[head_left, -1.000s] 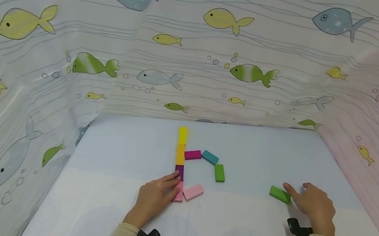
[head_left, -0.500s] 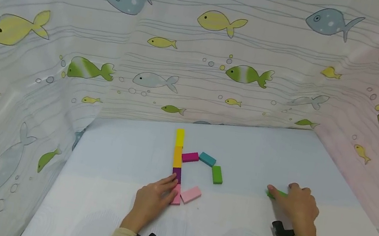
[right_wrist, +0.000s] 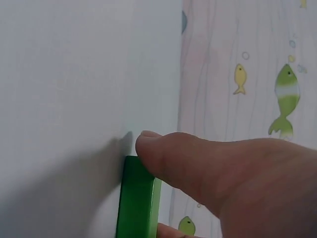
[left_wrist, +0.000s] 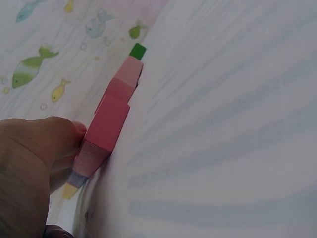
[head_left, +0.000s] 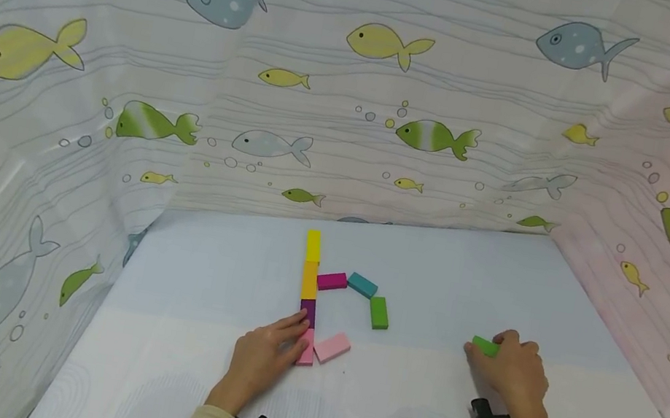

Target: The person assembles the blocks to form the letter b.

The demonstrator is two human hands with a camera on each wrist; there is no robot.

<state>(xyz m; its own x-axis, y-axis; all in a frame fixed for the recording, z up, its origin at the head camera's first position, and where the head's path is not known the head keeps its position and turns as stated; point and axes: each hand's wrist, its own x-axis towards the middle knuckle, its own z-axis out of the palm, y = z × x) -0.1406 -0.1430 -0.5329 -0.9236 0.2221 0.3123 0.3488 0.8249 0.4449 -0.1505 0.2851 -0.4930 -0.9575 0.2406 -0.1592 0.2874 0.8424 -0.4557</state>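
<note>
The right hand [head_left: 510,375] pinches a green block [head_left: 485,346] between thumb and fingers near the table's [head_left: 444,272] right side, well apart from the other blocks. The left hand [head_left: 259,359] lies on the table with its fingers straight, the tips touching the pink block [head_left: 307,348] at the near end of a straight row that runs away through purple [head_left: 308,310], orange [head_left: 310,280] and yellow [head_left: 313,246]. Beside that row lie a lighter pink block [head_left: 331,347], a magenta one [head_left: 332,281], a teal one [head_left: 362,285] and a second green one [head_left: 379,312].
</note>
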